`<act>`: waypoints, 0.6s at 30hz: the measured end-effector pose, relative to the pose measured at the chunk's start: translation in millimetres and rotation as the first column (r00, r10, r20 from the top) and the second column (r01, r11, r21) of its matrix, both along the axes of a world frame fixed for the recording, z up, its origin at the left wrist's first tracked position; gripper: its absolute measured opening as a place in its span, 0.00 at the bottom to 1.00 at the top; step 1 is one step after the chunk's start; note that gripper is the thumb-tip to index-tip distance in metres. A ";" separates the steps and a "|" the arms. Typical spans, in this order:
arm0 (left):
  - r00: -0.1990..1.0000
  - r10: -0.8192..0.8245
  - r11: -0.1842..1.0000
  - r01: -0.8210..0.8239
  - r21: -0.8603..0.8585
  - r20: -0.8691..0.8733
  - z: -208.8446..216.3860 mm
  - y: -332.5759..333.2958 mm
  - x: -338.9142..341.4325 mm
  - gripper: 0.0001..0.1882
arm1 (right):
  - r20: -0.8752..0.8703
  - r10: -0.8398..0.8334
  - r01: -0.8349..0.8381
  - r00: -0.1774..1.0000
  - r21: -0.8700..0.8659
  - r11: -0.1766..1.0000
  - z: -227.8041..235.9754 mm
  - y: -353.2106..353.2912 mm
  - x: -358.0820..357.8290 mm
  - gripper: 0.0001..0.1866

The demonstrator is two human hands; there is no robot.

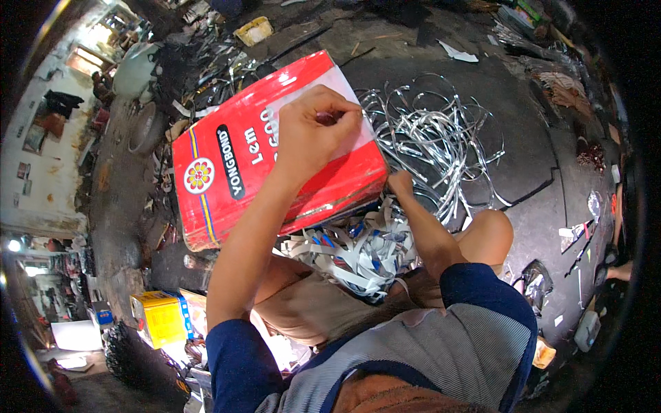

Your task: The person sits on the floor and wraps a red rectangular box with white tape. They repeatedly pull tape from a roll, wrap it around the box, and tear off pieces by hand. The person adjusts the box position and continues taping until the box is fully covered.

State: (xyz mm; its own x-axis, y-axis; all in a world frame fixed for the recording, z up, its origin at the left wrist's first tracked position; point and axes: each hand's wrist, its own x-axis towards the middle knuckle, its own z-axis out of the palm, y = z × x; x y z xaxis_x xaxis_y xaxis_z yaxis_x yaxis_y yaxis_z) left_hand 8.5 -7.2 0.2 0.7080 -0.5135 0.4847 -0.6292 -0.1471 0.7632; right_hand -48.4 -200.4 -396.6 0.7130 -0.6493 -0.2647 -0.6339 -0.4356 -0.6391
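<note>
A large red box [265,196] with a printed flower emblem and blue and yellow stripes lies tilted in front of my crossed legs. Over its upper face is my left hand [317,131], closed in a pinch; whatever its fingers hold is hidden or too small to make out. My right hand [401,184] is closed in a fist at the box's right lower corner, its grip partly out of sight. A tangle of shiny silver strips [441,141] lies just beyond the right hand. White and grey strips [358,258] are heaped between the box and my lap.
Scraps and cut strips litter the dark floor beyond the box. A yellow tin [158,318] stands by my left side, and a yellow container [253,31] lies farther off. At the right are a crumpled black plastic bag [536,281] and a white jerrycan [587,330].
</note>
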 end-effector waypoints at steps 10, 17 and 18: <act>0.993 -0.036 0.999 0.031 0.040 0.116 -1.6 4.3 -3.7 0.07 | -0.157 -0.007 0.004 0.988 -0.018 1.000 3.8 2.5 -25.9 0.19; 0.859 -0.179 0.973 0.083 0.215 0.479 2.9 21.5 0.6 0.14 | -0.188 0.023 -0.045 0.982 -0.115 0.992 4.0 -17.2 -36.4 0.16; 0.834 -0.190 0.969 0.075 0.234 0.519 2.9 24.1 0.9 0.15 | -0.167 -0.003 -0.020 0.986 -0.140 0.990 1.7 -20.8 -37.2 0.16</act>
